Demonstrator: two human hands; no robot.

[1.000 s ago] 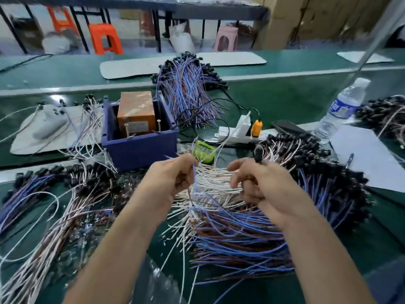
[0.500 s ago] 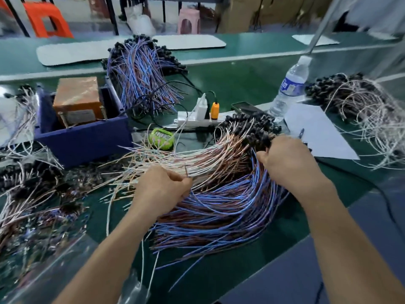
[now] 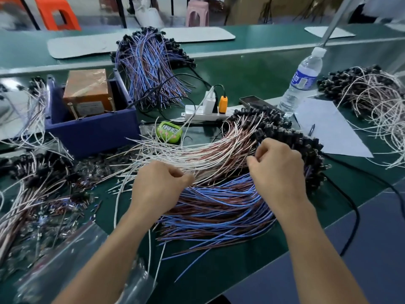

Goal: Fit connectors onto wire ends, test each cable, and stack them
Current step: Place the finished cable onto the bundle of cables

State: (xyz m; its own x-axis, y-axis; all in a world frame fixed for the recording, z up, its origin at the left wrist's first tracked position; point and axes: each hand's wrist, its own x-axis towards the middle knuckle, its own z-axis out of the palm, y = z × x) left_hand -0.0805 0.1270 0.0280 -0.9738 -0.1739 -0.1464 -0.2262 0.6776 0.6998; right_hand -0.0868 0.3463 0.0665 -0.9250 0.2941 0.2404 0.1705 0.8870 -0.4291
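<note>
Over the wires (image 3: 219, 205), right hand (image 3: 278, 172) has shifted toward left hand (image 3: 157, 187), both pinching some.

We see our left grip (image 3: 160, 189) curled, thumb against forefinger, pinching into the white-and-brown wires (image 3: 197, 156) fanned over the green tabletop (image 3: 241, 260). Our right grip (image 3: 276, 170) hooks its fingers into the same bundle, just beside its black connectors (image 3: 291, 137). Blue-and-brown wires (image 3: 219, 211) lie beneath both. A green timer (image 3: 169, 131) sits behind, near a blue bin (image 3: 92, 132).
</note>
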